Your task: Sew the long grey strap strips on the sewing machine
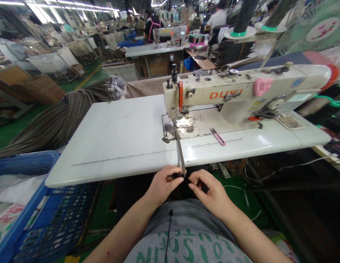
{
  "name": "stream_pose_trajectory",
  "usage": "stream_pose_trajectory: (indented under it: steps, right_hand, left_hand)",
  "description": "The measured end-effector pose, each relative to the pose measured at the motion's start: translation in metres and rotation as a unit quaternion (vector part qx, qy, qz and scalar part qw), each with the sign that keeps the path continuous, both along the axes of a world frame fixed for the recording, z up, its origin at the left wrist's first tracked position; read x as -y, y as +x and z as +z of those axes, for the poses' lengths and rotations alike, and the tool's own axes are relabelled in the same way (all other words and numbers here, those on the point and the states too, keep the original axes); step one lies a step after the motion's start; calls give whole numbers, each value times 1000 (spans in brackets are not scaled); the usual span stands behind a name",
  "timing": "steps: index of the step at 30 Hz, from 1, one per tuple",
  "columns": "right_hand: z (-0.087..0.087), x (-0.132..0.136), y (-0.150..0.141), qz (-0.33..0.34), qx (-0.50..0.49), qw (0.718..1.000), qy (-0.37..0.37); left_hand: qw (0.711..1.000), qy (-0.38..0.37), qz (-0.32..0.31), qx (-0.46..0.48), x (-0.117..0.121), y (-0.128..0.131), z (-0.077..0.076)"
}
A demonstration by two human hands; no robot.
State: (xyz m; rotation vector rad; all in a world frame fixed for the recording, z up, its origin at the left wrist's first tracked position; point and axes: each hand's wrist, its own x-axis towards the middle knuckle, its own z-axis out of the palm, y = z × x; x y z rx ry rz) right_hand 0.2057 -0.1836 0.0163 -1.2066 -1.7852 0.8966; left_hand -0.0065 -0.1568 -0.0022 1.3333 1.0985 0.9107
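Note:
A narrow grey-brown strap (180,148) runs from under the needle area of the sewing machine (203,91) down over the table's front edge. At its near end my left hand (163,184) pinches the strap, with a small dark piece, perhaps a buckle, at the fingertips. Just right of it, my right hand (210,190) has its thumb and fingers curled close together, apart from the strap; whatever they hold, if anything, is too small to make out. Pink-handled thread snips (218,136) lie on the white table (126,135), right of the strap.
A blue plastic basket (56,204) with white bags stands at the left. Behind it lies a large bundle of dark straps (52,113). Thread cones (242,22) and a green fan (320,31) are at the back right. Other people work at machines farther off.

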Motion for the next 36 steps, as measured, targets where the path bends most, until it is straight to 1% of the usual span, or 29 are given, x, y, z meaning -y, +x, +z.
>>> stream_pose_trajectory:
  steps: [5,10,15,18,20,23,26,33,36]
  right_hand:
    - [-6,-3,-9,-19,-4,999,-27]
    - [-9,-5,-17,-46,-8,996,-70]
    - [-9,-4,-20,-76,17,994,-76]
    - [-10,-6,-15,-49,-17,995,-88]
    - [-11,-8,-10,-21,-44,994,-100]
    - [-12,-11,-3,-5,-65,991,-114]
    - [-11,-13,-1,-14,-79,990,-120]
    - [-8,-16,-5,1,-115,979,-167]
    - [-8,-16,-7,0,-107,983,-147]
  left_hand:
    - [999,19,13,-39,-3,3,-3]
    - [997,37,5,-61,-1,6,-2]
    - [998,19,-13,-65,-2,8,2]
    - [998,-30,-48,-35,-4,4,1]
    - [997,-43,-65,-25,-5,1,0]
    - [997,-27,-56,-34,-6,-1,-1]
    - [997,-17,-51,-49,-7,-1,2]
    - [994,2,-94,-57,-8,1,9]
    - [991,21,-98,-84,-10,1,9]
